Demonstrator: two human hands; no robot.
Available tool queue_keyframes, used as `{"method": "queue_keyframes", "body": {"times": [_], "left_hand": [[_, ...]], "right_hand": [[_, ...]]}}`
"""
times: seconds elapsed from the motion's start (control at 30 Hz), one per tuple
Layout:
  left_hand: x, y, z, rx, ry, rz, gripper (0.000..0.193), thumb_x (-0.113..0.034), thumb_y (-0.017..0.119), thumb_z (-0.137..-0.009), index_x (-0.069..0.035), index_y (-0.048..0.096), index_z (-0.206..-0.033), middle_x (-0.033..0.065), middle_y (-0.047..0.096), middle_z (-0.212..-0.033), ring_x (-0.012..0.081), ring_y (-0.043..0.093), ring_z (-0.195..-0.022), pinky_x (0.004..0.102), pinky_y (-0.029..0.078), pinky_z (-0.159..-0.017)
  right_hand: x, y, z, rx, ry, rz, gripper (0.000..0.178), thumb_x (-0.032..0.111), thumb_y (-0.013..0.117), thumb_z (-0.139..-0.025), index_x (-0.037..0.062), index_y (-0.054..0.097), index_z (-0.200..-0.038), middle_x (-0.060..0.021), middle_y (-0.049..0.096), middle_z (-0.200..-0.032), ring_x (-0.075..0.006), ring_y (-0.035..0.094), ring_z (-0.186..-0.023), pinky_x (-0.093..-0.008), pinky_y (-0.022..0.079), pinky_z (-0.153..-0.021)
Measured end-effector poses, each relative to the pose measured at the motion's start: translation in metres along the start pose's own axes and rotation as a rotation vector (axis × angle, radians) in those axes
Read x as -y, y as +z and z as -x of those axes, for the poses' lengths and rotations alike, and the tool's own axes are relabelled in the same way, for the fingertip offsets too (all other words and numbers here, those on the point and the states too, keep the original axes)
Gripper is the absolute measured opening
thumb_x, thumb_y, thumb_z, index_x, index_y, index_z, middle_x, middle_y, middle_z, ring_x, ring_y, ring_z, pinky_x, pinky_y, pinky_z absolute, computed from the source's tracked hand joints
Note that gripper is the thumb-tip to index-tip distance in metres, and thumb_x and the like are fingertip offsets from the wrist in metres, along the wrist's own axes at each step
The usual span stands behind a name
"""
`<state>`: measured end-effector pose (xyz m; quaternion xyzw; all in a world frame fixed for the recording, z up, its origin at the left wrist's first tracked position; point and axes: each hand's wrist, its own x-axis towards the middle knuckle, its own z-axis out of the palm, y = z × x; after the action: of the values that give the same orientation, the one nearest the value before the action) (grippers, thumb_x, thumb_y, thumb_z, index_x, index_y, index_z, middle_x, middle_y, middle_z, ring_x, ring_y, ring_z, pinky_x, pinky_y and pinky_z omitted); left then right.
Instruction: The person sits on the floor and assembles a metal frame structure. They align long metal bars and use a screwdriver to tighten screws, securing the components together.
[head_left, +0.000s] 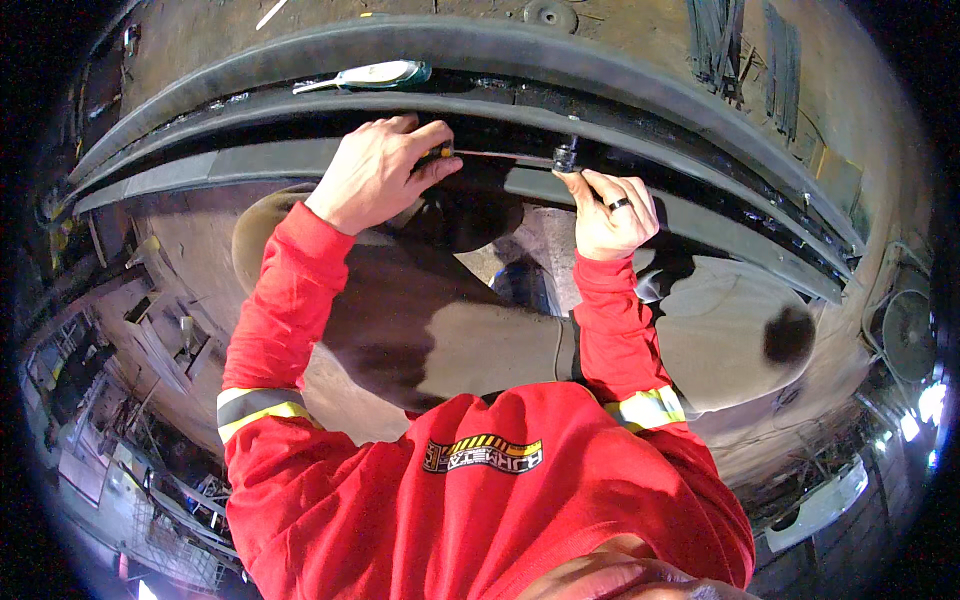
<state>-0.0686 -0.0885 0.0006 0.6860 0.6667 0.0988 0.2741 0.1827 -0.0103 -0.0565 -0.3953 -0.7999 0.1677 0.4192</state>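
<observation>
looks midway, with a thin strip (508, 155) already spanning from left hand (376, 172) to right hand (612, 218) along the steel beams (490, 107); cannot tell the amount left. pinching a mostly hidden yellow-and-black tool (446, 150) in the left grip, a black cylindrical fitting (565, 156) in the right. around, in a cluttered workshop, see flat bars (716, 40) on brown floor (640, 42), a white-and-teal tool (380, 75) on the beams.

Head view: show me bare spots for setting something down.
Bare: floor, between the round disc and the dark strips; the near grey ledge, left of the left hand. Crowded: around the right hand and black cylinder.
</observation>
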Motion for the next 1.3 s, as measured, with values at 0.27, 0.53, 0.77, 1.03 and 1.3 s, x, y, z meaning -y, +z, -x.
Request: {"method": "queue_keyframes", "body": {"times": [0.27, 0.53, 0.77, 1.03, 1.3], "left_hand": [[0.001, 0.001, 0.0, -0.012, -0.015, 0.039, 0.032, -0.033, 0.061, -0.085, -0.005, 0.06, -0.1, 0.0181, 0.061, -0.087, 0.0375, 0.06, -0.081, 0.0431, 0.048, -0.07], [0.005, 0.001, -0.003, -0.021, 0.009, 0.165, 0.027, -0.03, 0.064, -0.084, -0.006, 0.062, -0.095, 0.0173, 0.062, -0.079, 0.036, 0.061, -0.074, 0.0408, 0.049, -0.065], [0.008, 0.002, -0.011, 0.04, -0.026, 0.164, 0.024, -0.026, 0.065, -0.083, -0.005, 0.065, -0.094, 0.0157, 0.065, -0.084, 0.0351, 0.063, -0.075, 0.0391, 0.05, -0.067], [0.006, 0.007, -0.013, -0.06, -0.019, 0.179, 0.025, -0.031, 0.067, -0.081, -0.006, 0.067, -0.085, 0.0143, 0.064, -0.074, 0.0327, 0.063, -0.067, 0.0383, 0.05, -0.06], [-0.009, -0.007, -0.015, -0.027, -0.06, 0.071, 0.021, -0.024, 0.069, -0.08, -0.005, 0.067, -0.087, 0.0157, 0.066, -0.075, 0.0318, 0.066, -0.068, 0.0362, 0.052, -0.061]], "right_hand": [[-0.005, 0.002, 0.004, 0.009, -0.033, 0.008, 0.026, 0.009, 0.085, -0.052, 0.0083, 0.065, -0.069, -0.0021, 0.065, -0.065, -0.018, 0.058, -0.056, -0.0281, 0.045, -0.052], [-0.004, 0.0, 0.003, 0.032, -0.017, 0.009, 0.027, 0.01, 0.085, -0.053, 0.0105, 0.065, -0.072, -0.0001, 0.065, -0.067, -0.017, 0.058, -0.058, -0.0285, 0.046, -0.054], [-0.005, 0.001, 0.004, 0.018, 0.017, 0.002, 0.025, 0.012, 0.084, -0.054, 0.0113, 0.065, -0.071, 0.0002, 0.064, -0.067, -0.0171, 0.058, -0.058, -0.0288, 0.044, -0.053], [-0.001, -0.002, 0.001, 0.035, -0.008, 0.011, 0.027, 0.01, 0.085, -0.054, 0.0072, 0.064, -0.071, -0.0029, 0.064, -0.065, -0.0193, 0.058, -0.057, -0.0283, 0.046, -0.053], [-0.001, -0.003, -0.002, 0.051, 0.007, 0.011, 0.026, 0.011, 0.084, -0.053, 0.0062, 0.065, -0.071, -0.0035, 0.064, -0.066, -0.0208, 0.058, -0.058, -0.0295, 0.045, -0.053]]}}
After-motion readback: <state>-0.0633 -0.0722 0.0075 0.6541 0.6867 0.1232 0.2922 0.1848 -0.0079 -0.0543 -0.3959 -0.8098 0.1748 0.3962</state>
